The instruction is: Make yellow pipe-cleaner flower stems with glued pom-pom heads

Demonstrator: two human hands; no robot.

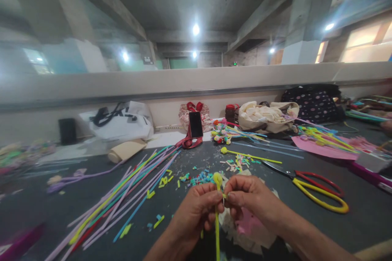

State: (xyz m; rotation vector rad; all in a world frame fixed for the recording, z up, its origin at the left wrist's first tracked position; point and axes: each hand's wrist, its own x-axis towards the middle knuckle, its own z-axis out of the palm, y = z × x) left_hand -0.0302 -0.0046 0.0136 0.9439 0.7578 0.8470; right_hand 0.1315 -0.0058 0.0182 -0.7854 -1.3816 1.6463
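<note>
My left hand (200,206) is closed in a pinch around a yellow fuzzy stem (217,228), which looks like a pipe cleaner and carries a round yellow bud at its top. The stem stands upright and runs down past the lower edge of the view. Just right of the bud, my right hand (248,193) pinches a small yellow piece (224,196) against the stem. How that piece joins the stem is hidden by the fingertips. Below the hands lie crumpled pale paper and a pink scrap (247,222).
Long coloured pipe cleaners (122,195) lie at left, beside short cut bits (202,177). Scissors (318,189) with red and yellow handles rest at right. A finished yellow stem (251,155) lies ahead. Behind stand a phone (196,124) and several bags (128,120).
</note>
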